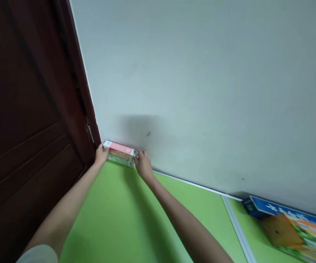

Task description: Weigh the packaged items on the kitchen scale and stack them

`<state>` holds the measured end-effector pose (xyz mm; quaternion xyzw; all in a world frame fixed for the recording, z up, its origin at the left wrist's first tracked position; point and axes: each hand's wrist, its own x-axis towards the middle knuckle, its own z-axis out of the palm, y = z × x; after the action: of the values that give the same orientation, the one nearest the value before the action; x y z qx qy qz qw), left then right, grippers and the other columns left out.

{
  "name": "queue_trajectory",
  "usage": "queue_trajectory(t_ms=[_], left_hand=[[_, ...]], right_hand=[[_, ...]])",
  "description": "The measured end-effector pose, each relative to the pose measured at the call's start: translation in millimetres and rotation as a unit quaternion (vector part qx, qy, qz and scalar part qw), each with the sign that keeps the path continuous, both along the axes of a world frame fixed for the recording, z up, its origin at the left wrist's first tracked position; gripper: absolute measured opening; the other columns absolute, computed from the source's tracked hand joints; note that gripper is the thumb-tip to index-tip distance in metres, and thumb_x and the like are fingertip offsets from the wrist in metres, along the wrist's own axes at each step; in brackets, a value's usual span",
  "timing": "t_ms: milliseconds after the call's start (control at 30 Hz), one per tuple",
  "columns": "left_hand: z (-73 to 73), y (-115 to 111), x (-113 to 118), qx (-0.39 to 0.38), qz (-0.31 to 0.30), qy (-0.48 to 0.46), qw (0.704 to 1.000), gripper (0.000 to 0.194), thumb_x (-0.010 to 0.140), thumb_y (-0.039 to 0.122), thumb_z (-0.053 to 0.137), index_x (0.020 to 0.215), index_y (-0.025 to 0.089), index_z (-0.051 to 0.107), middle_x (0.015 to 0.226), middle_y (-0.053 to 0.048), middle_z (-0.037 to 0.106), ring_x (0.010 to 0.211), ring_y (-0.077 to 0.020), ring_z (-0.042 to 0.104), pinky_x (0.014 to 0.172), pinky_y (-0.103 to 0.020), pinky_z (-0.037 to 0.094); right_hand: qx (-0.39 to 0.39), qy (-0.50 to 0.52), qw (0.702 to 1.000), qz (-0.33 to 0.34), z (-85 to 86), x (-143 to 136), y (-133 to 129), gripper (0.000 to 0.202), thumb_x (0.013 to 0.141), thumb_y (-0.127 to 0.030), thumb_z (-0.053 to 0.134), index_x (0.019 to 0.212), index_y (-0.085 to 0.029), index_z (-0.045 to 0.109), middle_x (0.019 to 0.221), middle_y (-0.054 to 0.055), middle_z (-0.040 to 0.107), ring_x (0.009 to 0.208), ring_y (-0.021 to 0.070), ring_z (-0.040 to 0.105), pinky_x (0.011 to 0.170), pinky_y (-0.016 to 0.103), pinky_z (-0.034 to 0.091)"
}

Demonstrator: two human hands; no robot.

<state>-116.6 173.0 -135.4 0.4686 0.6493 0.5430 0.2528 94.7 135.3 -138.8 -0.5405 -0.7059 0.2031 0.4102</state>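
Observation:
A small long carton (119,153) with a pink and white top and a brown and green printed side is against the pale wall, low at the green surface. My left hand (101,154) is closed on its left end, close to the door frame. Around the right end are the bent fingers of my right hand (143,163), the thumb on the near side. Whether the carton rests on the surface or is held just above it, I cannot tell.
A dark red-brown door (23,109) with a metal hinge fills the left side. The pale wall (202,80) rises behind. A larger blue box (259,207) with a colourful, blurred front lies at the lower right. A white strip (239,228) crosses the green surface (108,212).

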Motion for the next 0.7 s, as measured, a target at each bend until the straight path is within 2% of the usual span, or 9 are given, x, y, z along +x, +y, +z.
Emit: queue_trajectory(t_ms=[100, 200, 300, 433, 500, 567, 633, 700], left_hand=[[-22.0, 21, -3, -0.023, 0.008, -0.004, 1.0, 0.033, 0.087, 0.032, 0.054, 0.116, 0.017, 0.053, 0.117, -0.008, 0.057, 0.098, -0.02, 0.059, 0.082, -0.042, 0.051], [-41.2, 29, -6, -0.042, 0.016, 0.004, 0.999, 0.034, 0.087, 0.033, 0.054, 0.117, 0.017, 0.053, 0.118, -0.008, 0.057, 0.098, -0.0203, 0.059, 0.082, -0.042, 0.051], [-50.1, 30, -9, -0.056, 0.015, 0.017, 0.998, 0.035, 0.087, 0.033, 0.054, 0.117, 0.016, 0.052, 0.117, -0.008, 0.057, 0.098, -0.0205, 0.059, 0.082, -0.042, 0.051], [-47.0, 27, -7, -0.067, 0.014, 0.043, 0.997, 0.033, 0.087, 0.03, 0.055, 0.116, 0.016, 0.053, 0.114, -0.008, 0.058, 0.097, -0.0199, 0.06, 0.082, -0.041, 0.051], [-40.2, 23, -4, -0.065, 0.012, 0.055, 0.996, 0.033, 0.084, 0.022, 0.058, 0.116, 0.014, 0.052, 0.11, -0.008, 0.061, 0.097, -0.0199, 0.06, 0.085, -0.041, 0.05], [-31.2, 15, 0, -0.057, 0.02, 0.069, 0.996, 0.04, 0.08, 0.011, 0.058, 0.119, 0.012, 0.048, 0.114, -0.011, 0.059, 0.106, -0.0231, 0.057, 0.094, -0.045, 0.045], [-22.5, -2, 6, -0.039, 0.039, 0.086, 0.995, 0.05, 0.077, 0.005, 0.054, 0.126, 0.011, 0.04, 0.131, -0.016, 0.048, 0.125, -0.0283, 0.042, 0.105, -0.05, 0.032], [-17.4, -31, 16, -0.02, 0.031, 0.105, 0.994, 0.055, 0.076, 0.004, 0.05, 0.128, 0.014, 0.037, 0.142, -0.015, 0.035, 0.136, -0.029, 0.026, 0.111, -0.05, 0.021]], right_hand=[[0.003, -0.001, 1.0, -0.016, -16.4, -11, 10, 0.035, 0.085, -0.01, 0.038, 0.117, -0.014, 0.049, 0.102, 0.013, 0.055, 0.087, 0.0223, 0.055, 0.08, 0.039, 0.047], [-0.002, -0.007, 1.0, -0.016, -26.2, -12, 15, 0.035, 0.085, -0.012, 0.039, 0.119, -0.015, 0.046, 0.106, 0.013, 0.056, 0.092, 0.0227, 0.055, 0.081, 0.038, 0.047], [-0.017, -0.019, 1.0, -0.013, -27.6, -9, 16, 0.035, 0.087, -0.014, 0.038, 0.121, -0.017, 0.045, 0.109, 0.013, 0.055, 0.095, 0.0227, 0.054, 0.082, 0.037, 0.047], [-0.044, -0.038, 0.998, -0.016, -21.5, -7, 14, 0.034, 0.089, -0.017, 0.035, 0.122, -0.015, 0.043, 0.113, 0.015, 0.054, 0.095, 0.0238, 0.055, 0.08, 0.037, 0.047], [-0.056, -0.045, 0.997, -0.016, -16.2, -7, 11, 0.034, 0.09, -0.018, 0.035, 0.123, -0.014, 0.042, 0.114, 0.016, 0.054, 0.094, 0.0246, 0.056, 0.079, 0.038, 0.047], [-0.065, -0.05, 0.997, -0.013, -9.7, -5, 6, 0.037, 0.09, -0.019, 0.036, 0.127, -0.012, 0.038, 0.116, 0.017, 0.053, 0.096, 0.0253, 0.056, 0.08, 0.039, 0.046], [-0.072, -0.053, 0.996, 0.0, -2.9, 1, -6, 0.043, 0.09, -0.019, 0.035, 0.132, -0.009, 0.031, 0.119, 0.019, 0.051, 0.099, 0.0254, 0.055, 0.083, 0.04, 0.045], [-0.089, -0.06, 0.994, 0.034, 2.2, 13, -28, 0.045, 0.089, -0.017, 0.036, 0.133, -0.006, 0.03, 0.118, 0.02, 0.053, 0.099, 0.0245, 0.056, 0.085, 0.039, 0.046]])
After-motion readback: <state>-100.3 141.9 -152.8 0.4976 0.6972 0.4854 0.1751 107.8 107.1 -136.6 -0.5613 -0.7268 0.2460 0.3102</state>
